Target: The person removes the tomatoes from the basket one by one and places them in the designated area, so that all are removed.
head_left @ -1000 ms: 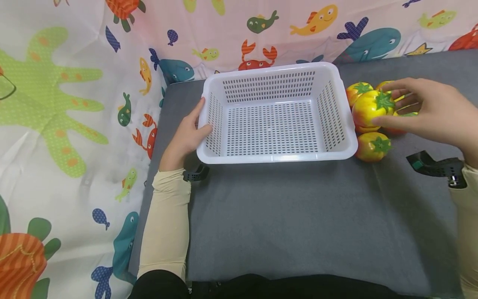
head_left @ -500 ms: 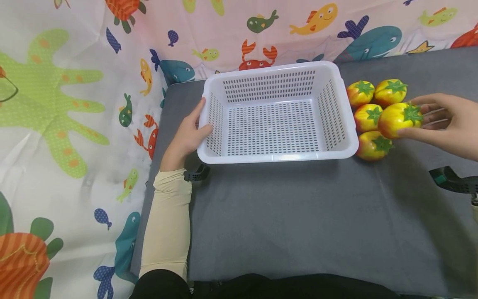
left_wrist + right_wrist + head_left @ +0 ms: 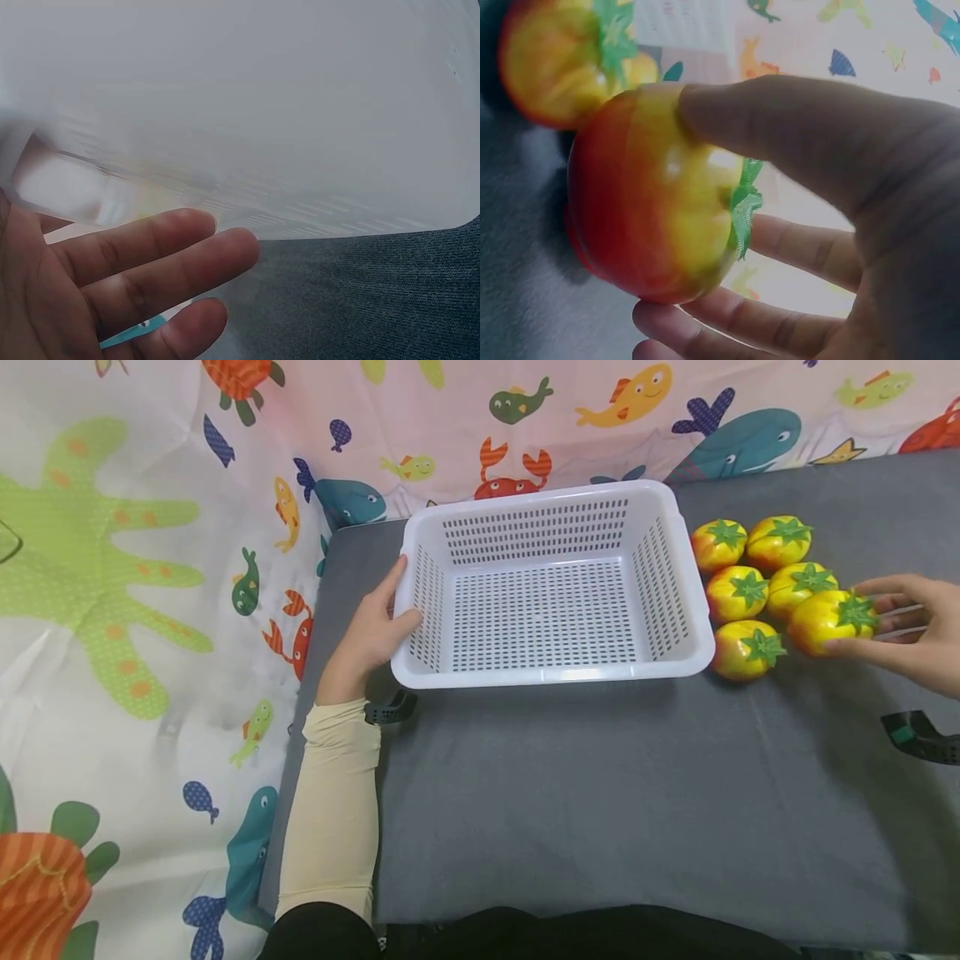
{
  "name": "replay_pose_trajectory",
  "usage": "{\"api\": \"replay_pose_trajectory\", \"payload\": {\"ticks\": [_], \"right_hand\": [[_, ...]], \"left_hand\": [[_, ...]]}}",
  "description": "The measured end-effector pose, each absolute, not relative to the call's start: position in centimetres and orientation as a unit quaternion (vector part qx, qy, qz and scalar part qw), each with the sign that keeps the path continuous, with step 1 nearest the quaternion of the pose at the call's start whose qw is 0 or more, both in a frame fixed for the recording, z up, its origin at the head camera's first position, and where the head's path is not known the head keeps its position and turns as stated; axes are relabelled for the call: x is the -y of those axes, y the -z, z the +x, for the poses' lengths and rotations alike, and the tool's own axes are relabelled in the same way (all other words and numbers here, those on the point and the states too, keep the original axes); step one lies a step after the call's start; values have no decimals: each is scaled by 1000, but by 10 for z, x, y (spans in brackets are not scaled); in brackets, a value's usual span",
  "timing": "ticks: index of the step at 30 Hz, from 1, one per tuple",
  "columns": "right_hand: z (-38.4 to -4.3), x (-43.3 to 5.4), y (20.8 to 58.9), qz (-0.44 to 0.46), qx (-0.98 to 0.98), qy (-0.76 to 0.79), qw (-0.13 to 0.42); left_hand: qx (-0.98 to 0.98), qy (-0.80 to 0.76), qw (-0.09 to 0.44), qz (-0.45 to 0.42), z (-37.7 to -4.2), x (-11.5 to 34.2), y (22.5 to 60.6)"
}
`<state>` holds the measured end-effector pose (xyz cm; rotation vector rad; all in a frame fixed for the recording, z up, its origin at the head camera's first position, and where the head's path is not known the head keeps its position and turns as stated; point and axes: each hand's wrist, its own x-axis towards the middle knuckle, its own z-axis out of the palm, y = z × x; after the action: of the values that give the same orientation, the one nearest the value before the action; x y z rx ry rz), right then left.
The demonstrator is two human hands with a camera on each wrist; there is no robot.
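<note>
My right hand (image 3: 911,631) holds a red-and-yellow toy tomato (image 3: 828,625) with a green leafy top, thumb on one side and fingers on the other. In the right wrist view this tomato (image 3: 656,202) hangs close over the grey cloth. Several similar tomatoes (image 3: 737,594) cluster just left of it, one (image 3: 799,587) right behind it. My left hand (image 3: 367,639) grips the left rim of a white perforated plastic basket (image 3: 543,675), thumb over the rim. In the left wrist view, three fingers (image 3: 172,270) extend along the basket's outer wall (image 3: 300,112). Nothing lies inside the basket.
A grey cloth (image 3: 562,810) covers the table. Curtains with printed sea animals (image 3: 450,418) stand behind it and along the left side. The basket's right wall is close beside the nearest tomatoes.
My right hand carried one tomato rightward and down to the cluster's right, drew away, and now holds another slightly nearer the front. My left hand stays on the basket rim.
</note>
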<state>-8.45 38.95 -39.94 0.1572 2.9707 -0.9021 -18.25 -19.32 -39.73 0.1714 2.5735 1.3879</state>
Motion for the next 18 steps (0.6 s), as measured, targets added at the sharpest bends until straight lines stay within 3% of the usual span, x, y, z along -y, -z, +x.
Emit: {"api": "replay_pose_trajectory", "payload": {"ticks": [18], "right_hand": [[-76, -388, 422, 58, -962, 249, 101]], "left_hand": [[-874, -472, 105, 60, -181, 193, 396]]}}
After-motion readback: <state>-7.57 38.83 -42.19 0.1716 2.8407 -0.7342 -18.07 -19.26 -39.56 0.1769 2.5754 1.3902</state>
